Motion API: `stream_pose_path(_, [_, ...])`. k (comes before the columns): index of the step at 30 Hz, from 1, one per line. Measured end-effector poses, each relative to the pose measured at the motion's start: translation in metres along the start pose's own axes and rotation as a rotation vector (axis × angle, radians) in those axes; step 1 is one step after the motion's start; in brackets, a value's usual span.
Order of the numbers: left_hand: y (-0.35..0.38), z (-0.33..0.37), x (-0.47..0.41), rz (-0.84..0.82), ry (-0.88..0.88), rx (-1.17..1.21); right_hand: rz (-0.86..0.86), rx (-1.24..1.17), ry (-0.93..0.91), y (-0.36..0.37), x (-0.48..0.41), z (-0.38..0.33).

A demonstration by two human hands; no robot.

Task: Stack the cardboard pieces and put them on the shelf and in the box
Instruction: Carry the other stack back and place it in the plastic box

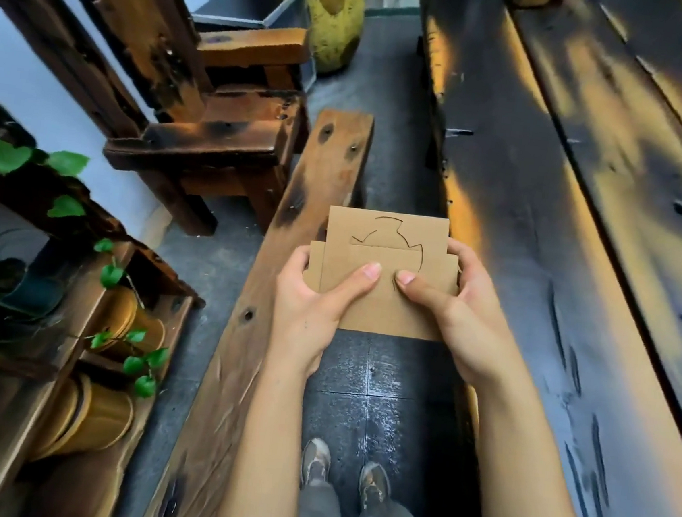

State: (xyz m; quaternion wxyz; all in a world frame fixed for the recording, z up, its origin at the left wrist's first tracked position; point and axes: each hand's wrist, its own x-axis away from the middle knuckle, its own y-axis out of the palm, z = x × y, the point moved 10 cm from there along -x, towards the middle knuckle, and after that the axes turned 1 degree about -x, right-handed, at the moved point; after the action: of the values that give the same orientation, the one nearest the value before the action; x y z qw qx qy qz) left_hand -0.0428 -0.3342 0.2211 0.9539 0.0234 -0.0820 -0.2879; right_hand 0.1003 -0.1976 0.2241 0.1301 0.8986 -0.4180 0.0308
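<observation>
A person stands looking down at a small stack of cardboard pieces point(384, 271) held in both bare hands at about waist height, above a dark tiled floor point(376, 388). The left hand point(309, 301) has its grip closed on the stack's left edge, thumb lying flat across the top sheet and the fingers hidden beneath. The right hand point(458, 308) has its grip closed on the right edge in the same way, its thumb nearly meeting the left thumb at the middle of the stack. The brown pieces are unevenly aligned: one sheet sticks out past the far edge, and a wider one shows at both sides. The top sheets carry a curved, rounded cut line. No brand, label or writing can be read on the cardboard.

Just left of the stack, and partly under it, runs a long wooden bench point(289, 253) with dark knots. To the right of the stack lies a long dark plank counter point(564, 239) with orange-lit patches. Far left of the stack stands a wooden shelf point(85, 315) holding yellow-brown pots and trailing green ivy leaves point(7, 156). Beyond the stack, up and to the left, are a heavy wooden chair point(201, 134), an open dark box point(257, 1) and a large yellow vase point(327, 8). Directly below the stack, the person's two shoes point(344, 469) rest on the floor.
</observation>
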Motion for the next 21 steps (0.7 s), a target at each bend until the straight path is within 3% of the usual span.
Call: stream_pose_path(21, [0.166, -0.029, -0.045, -0.574, -0.087, -0.103, 0.565, -0.085, -0.048, -0.122, 0.023, -0.010])
